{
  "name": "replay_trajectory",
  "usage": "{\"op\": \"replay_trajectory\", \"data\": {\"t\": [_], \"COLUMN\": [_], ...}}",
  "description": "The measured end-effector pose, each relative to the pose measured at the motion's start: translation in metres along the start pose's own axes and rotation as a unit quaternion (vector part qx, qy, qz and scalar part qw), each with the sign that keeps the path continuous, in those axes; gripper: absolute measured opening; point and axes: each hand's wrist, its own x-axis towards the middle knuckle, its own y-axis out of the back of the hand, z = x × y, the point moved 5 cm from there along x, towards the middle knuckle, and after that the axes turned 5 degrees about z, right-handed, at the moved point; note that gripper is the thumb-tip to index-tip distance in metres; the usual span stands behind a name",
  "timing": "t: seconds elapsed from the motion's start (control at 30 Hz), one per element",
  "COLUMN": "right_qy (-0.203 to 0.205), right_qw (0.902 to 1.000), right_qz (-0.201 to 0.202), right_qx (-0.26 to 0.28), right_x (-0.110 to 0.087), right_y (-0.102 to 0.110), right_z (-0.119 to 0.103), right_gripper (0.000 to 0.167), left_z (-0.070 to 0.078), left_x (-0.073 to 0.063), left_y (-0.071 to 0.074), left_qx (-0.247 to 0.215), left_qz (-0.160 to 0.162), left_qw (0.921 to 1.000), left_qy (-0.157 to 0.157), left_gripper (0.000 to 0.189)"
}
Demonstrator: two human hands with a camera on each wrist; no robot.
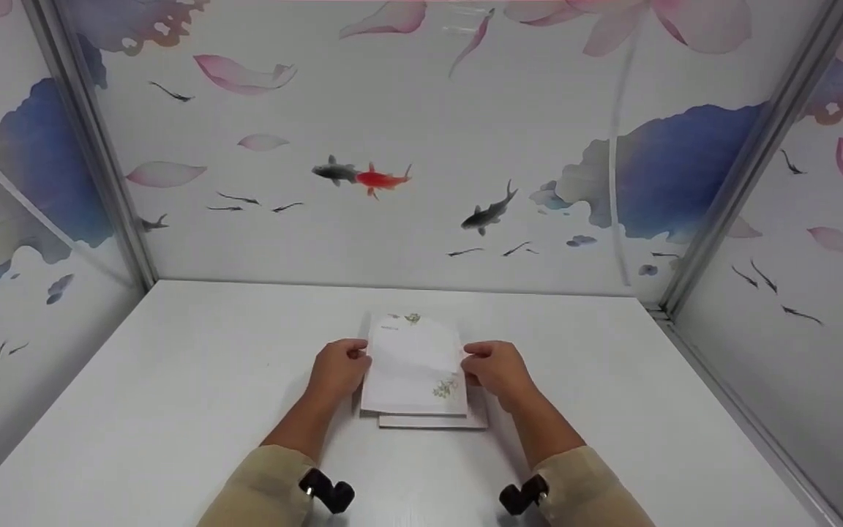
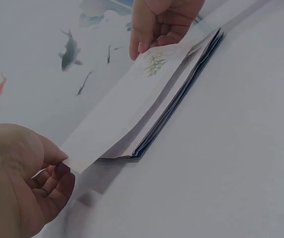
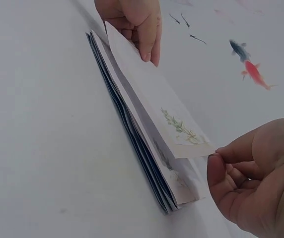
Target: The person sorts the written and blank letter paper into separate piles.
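My left hand (image 1: 339,370) pinches the left edge of a white sheet of paper (image 1: 413,369) printed with small green plants. On its opposite edge, my right hand (image 1: 500,371) pinches the same sheet between thumb and fingers. Directly under the sheet lies a stack of similar printed papers (image 1: 476,416), with dark blue layers showing along its side in both wrist views. In the left wrist view a gap separates the sheet (image 2: 117,106) from the stack (image 2: 181,101). The right wrist view shows the sheet (image 3: 152,91) raised above the stack (image 3: 132,129) too.
The white table (image 1: 173,395) carries the stack near its middle. Behind it stands a white wall panel (image 1: 392,249) painted with fish and petals, and side panels rise at left and right. Metal posts (image 1: 88,139) mark the corners.
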Motion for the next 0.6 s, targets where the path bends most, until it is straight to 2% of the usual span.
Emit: {"op": "replay_trajectory", "data": {"t": [0.2,0.43,0.6], "right_qy": [-0.005,-0.013,-0.012], "right_qw": [0.9996,0.9984,0.9954], "right_qz": [-0.008,-0.033,-0.057], "right_qx": [0.026,0.043,0.075], "right_x": [-0.009,-0.022,-0.033], "right_y": [-0.023,-0.064,-0.093], "right_z": [-0.013,-0.029,-0.038], "right_gripper": [0.04,0.041,0.044], "left_z": [-0.009,-0.032,-0.05], "left_x": [0.001,0.002,0.003], "left_y": [0.022,0.064,0.091], "left_qx": [-0.003,0.012,0.035], "left_qz": [-0.004,-0.003,-0.001], "left_qw": [0.9999,0.9996,0.9988], "left_qy": [0.014,0.023,0.034], "left_gripper": [0.043,0.045,0.047]}}
